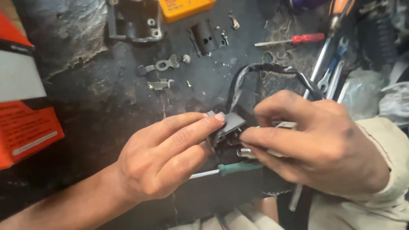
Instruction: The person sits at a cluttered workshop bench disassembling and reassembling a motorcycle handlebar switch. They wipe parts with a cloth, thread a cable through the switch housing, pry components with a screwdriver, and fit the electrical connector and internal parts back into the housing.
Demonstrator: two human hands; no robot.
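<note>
The dark, stained tabletop [106, 110] fills the view. At its 9 o'clock edge sits an orange and white box [21, 102]. The right hand [324, 147], in a cream sleeve [383, 170], comes in from 4 o'clock; its grip is closed on a small dark switch part [230, 127] at the centre, thumb and forefinger pinching its right side together with a pale metal piece. The left hand [166, 157] reaches in from 7 o'clock, and its grip is closed on the same part from the left, fingertips [218, 117] pressing the grey flap on top. A black sheathed cable [272, 68] loops up from the part toward 1 o'clock. Just under the hands lies a green-handled screwdriver [238, 167]. At 12 o'clock sit a grey metal housing [134, 21] and a yellow box [185, 7]; a red-handled screwdriver [298, 39] lies at 1 o'clock, wrenches [332, 72] at 2 o'clock. Small metal brackets [164, 66] and screws lie scattered at 11 o'clock.
</note>
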